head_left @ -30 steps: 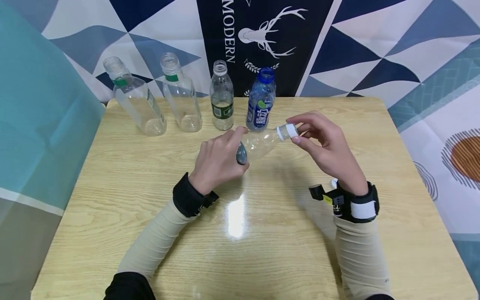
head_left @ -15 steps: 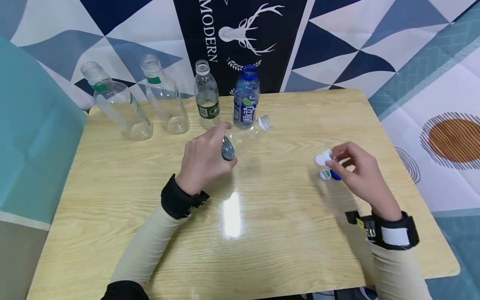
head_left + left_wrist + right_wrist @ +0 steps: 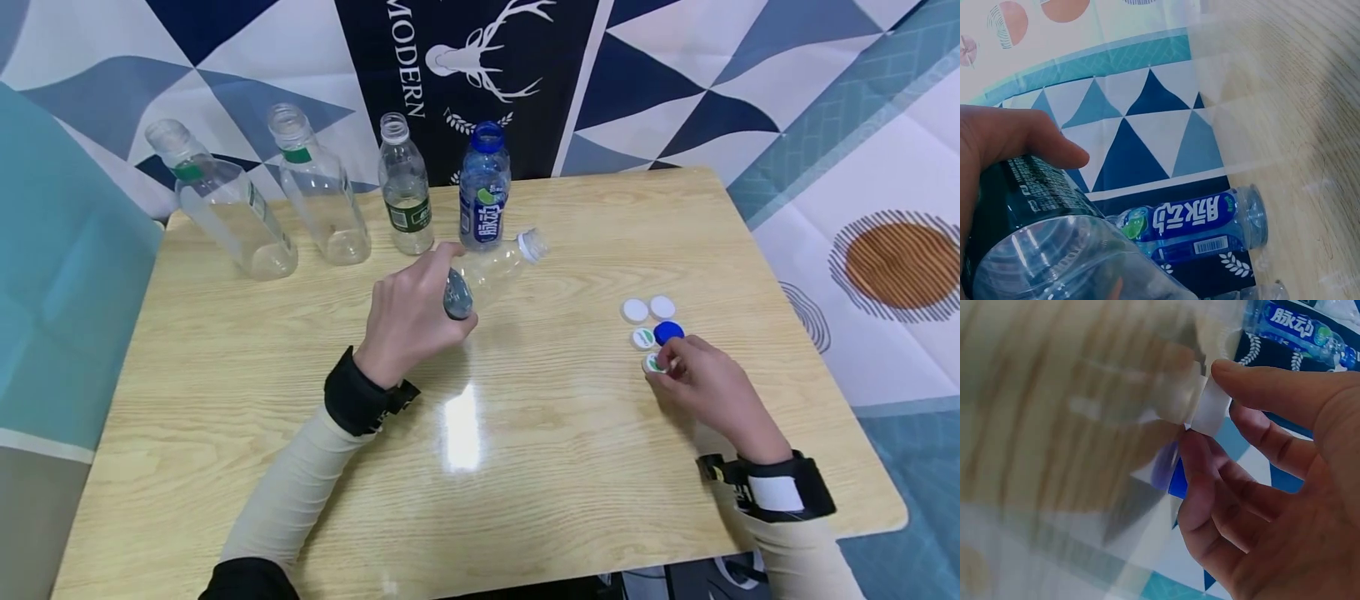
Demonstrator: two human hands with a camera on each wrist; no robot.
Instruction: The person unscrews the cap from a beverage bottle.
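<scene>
My left hand (image 3: 412, 312) grips a clear plastic bottle (image 3: 491, 267) near its base. The bottle leans sideways above the table, its neck pointing right and its mouth uncapped. In the left wrist view, a dark green label shows on the held bottle (image 3: 1029, 187) beside my thumb or finger. At the table's right side, my right hand (image 3: 708, 387) pinches a white bottle cap (image 3: 651, 364) with a green print, low at the tabletop. The right wrist view has this cap (image 3: 1210, 406) between the fingertips. Beside it lie a blue cap (image 3: 669, 332) and a white-and-green cap (image 3: 642, 338).
Two more white caps (image 3: 634, 311) lie just behind. Along the back edge stand two tall clear bottles (image 3: 326, 208), a green-labelled bottle (image 3: 410, 208) and a blue bottle (image 3: 483, 196), all uncapped. A patterned cloth (image 3: 660, 75) hangs behind the wooden table (image 3: 360, 500).
My right hand left the bottle's neck with the white cap, moved right, and came down nearer the front beside the other caps. The left hand still holds the bottle; the head view shifted.
</scene>
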